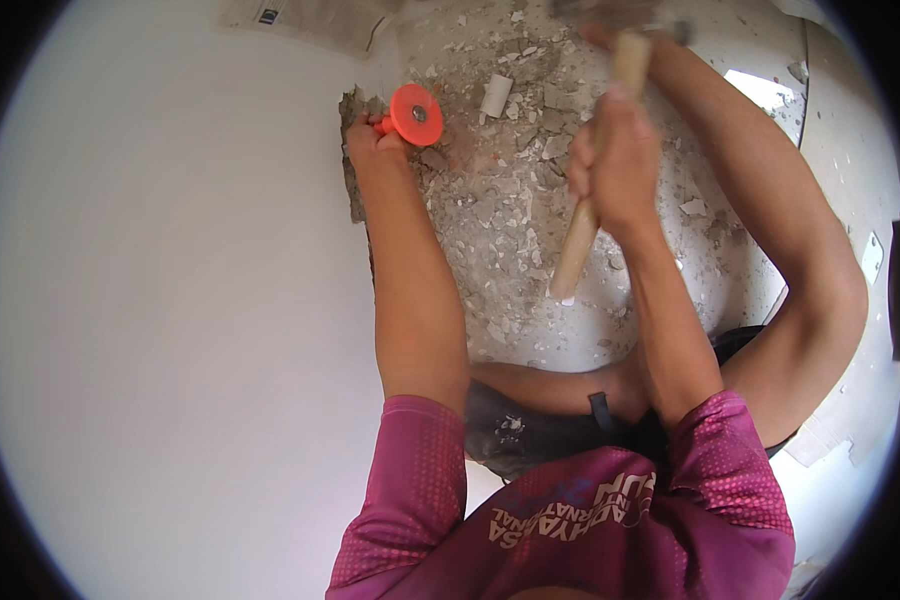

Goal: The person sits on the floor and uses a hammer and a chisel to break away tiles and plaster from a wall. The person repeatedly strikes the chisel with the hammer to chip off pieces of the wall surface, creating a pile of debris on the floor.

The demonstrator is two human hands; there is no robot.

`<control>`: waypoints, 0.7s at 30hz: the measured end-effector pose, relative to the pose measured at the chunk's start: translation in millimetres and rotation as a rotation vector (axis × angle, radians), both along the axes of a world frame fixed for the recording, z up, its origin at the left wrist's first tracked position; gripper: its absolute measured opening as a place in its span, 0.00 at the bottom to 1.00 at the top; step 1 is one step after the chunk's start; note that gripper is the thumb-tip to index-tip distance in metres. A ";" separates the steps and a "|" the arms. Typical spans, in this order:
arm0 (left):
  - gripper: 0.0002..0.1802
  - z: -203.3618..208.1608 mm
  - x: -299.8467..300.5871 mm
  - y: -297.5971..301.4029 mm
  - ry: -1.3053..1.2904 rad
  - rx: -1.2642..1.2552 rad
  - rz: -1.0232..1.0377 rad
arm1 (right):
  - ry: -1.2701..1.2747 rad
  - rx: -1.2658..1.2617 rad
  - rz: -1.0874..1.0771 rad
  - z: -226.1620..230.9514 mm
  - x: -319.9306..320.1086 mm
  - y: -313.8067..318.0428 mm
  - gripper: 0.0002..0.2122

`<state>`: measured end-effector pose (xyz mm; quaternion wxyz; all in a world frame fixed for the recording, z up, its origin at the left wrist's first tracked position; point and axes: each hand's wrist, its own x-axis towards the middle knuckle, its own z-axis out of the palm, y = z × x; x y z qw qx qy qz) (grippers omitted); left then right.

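While the right hand (625,165) is closed fully round the wooden handle of a hammer (574,250), with the butt end sticking out below the fist, the left hand (371,147) has its fingers curled about the orange grip of a guarded tool (416,115), probably a chisel, at the broken edge (356,205) of the white wall (190,300). The hammer is raised over the rubble (500,210), well apart from the tool's round guard. It looks top-heavy, its handle stiff and perhaps slippery with dust, so the lower part of the handle seems the place to hold it for a swing. The chisel is likely rigid and fairly weighty, best held behind the guard, where the fingers are shielded; the plaster beside it looks brittle. The hammer's head is smeared by blur at the upper edge, so its shape is hard to make out. The tool's tip is hidden by the guard and left hand, and whether it touches the wall cannot be told.
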<state>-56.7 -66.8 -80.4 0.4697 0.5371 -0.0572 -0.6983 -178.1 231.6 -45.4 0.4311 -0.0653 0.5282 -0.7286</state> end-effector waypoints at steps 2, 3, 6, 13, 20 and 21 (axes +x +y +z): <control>0.11 1.6 8.6 -3.2 0.041 0.013 -0.002 | -0.070 -0.222 -0.421 23.6 -35.5 11.8 0.19; 0.11 4.8 -0.5 2.4 0.056 0.031 -0.014 | -0.097 -0.336 -0.642 30.2 -46.9 14.3 0.19; 0.09 -4.3 -20.6 -6.8 0.113 0.015 -0.065 | 0.079 -0.492 -0.700 -8.1 21.9 -19.2 0.16; 0.13 -31.2 16.4 -1.1 -0.096 -0.087 -0.179 | -0.033 0.047 0.061 -38.3 57.3 -16.1 0.17; 0.09 -27.5 -4.5 65.1 -0.244 -0.085 -0.240 | -0.204 -0.020 -0.152 -32.0 6.3 21.6 0.16; 0.09 -27.5 -3.8 65.9 -0.242 -0.106 -0.261 | -0.214 -0.026 -0.161 -32.7 4.9 23.9 0.16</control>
